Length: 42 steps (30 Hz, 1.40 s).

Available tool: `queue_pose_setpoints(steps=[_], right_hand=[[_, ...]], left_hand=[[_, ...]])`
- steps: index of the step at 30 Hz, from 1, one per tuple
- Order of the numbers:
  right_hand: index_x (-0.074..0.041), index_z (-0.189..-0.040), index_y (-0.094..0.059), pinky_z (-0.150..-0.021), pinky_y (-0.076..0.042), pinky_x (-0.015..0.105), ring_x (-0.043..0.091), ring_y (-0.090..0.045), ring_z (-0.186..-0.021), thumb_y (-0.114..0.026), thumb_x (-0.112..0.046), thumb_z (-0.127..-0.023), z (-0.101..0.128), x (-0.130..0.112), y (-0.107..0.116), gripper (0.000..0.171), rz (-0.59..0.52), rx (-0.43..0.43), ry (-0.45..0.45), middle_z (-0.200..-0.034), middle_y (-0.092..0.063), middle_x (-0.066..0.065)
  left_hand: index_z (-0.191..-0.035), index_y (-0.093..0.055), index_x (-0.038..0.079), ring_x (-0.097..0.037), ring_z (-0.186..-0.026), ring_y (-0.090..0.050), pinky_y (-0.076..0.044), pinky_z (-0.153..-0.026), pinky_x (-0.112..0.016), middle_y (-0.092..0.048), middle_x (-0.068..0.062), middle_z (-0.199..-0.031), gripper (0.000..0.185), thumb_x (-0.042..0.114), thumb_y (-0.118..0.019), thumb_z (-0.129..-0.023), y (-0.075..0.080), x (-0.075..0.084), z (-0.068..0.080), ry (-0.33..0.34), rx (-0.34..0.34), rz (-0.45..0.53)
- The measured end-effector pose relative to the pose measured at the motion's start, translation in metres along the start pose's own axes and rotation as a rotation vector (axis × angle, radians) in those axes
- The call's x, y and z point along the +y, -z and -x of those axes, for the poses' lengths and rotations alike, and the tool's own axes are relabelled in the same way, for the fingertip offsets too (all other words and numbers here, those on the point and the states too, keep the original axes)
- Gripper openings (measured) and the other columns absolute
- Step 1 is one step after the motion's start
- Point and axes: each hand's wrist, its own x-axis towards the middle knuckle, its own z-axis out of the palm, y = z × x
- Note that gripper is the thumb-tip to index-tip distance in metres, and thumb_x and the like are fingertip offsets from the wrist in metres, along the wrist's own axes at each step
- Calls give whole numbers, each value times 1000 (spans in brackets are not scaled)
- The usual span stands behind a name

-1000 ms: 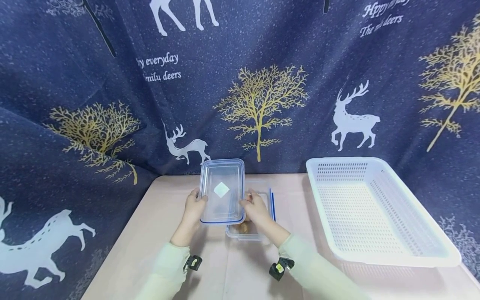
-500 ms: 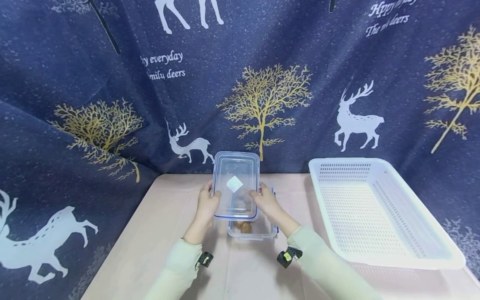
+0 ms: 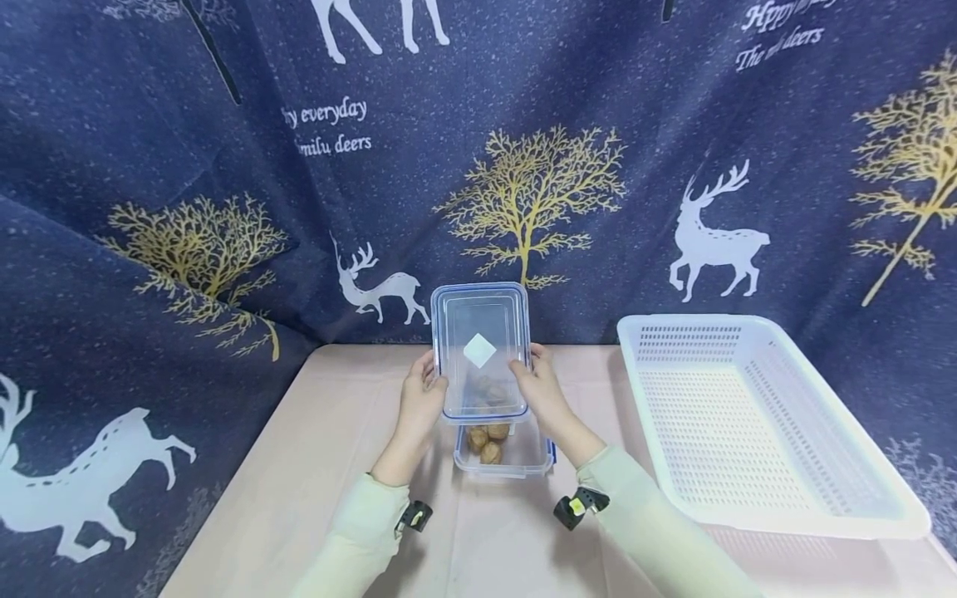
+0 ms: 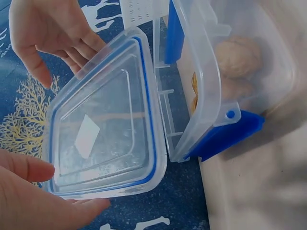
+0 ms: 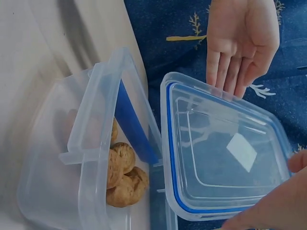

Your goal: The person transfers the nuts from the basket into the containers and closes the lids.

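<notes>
A clear lid [image 3: 493, 324] with a blue seal and a white diamond sticker is raised and tilted above a clear container [image 3: 534, 453]. My left hand [image 3: 421, 400] grips the lid's left edge. On the opposite edge my right hand [image 3: 542, 386] holds it, thumb on the near face. Several walnuts [image 3: 491, 453] lie inside the container. Through both wrist views, blue clips [image 4: 232, 136] stand out from the container's sides. The lid [image 5: 225, 153] is apart from the container's rim in the right wrist view. It hides the container's far part in the head view.
A white perforated basket [image 3: 777, 525] stands to the right on the pink tablecloth [image 3: 329, 432]. Behind the table hangs a dark blue cloth [image 3: 389, 199] printed with deer and trees. Black wrist cameras [image 3: 414, 515] are strapped to both sleeves.
Both hands have moved right and farther back with the lid, which now sits higher in view. More of the walnuts shows below it. The basket has stayed in place.
</notes>
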Motion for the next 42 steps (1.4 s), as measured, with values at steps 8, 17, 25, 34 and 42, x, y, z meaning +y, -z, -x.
queue_pose_setpoints(steps=[8,17,25,34,42], right_hand=[[5,-132,-27,-112,-28,53,41,-38,-128,-36,-40,-103,0,-2,3,54,-17,75,-25,-132,-40,30],[6,-134,-24,-119,-12,48,36,-18,-143,-25,-41,-105,-3,-4,7,55,-97,103,-24,-149,-25,27],[7,-141,-16,-121,-9,39,30,-14,-146,-19,-45,-104,-2,-4,15,64,-158,56,29,-157,-17,22],[5,-139,-13,-121,-2,40,31,-3,-147,-16,-46,-103,-6,-6,20,62,-264,-2,-15,-156,-9,23],[4,-127,-27,-121,-8,39,30,-7,-146,-32,-17,-103,1,-6,26,32,-364,-30,-99,-156,-9,20]], left_hand=[[-142,-32,-7,-41,-136,-34,-28,-115,-50,-36,-31,-145,47,1,-39,-97,-1,1,4,67,-5,100],[-133,-37,-7,-39,-133,-37,-29,-114,-49,-40,-28,-141,36,11,-36,-102,-4,5,7,87,22,145],[-110,-34,-9,-46,-135,-33,-28,-115,-49,-33,-34,-142,23,13,-30,-105,-7,9,8,49,20,311],[-87,-34,9,-19,-102,-52,-38,-109,-41,-46,-10,-106,19,16,-34,-105,-6,8,5,99,52,502],[-92,-41,1,-33,-138,-35,-28,-116,-38,-39,-29,-143,7,4,-41,-98,-1,2,8,91,-14,502]])
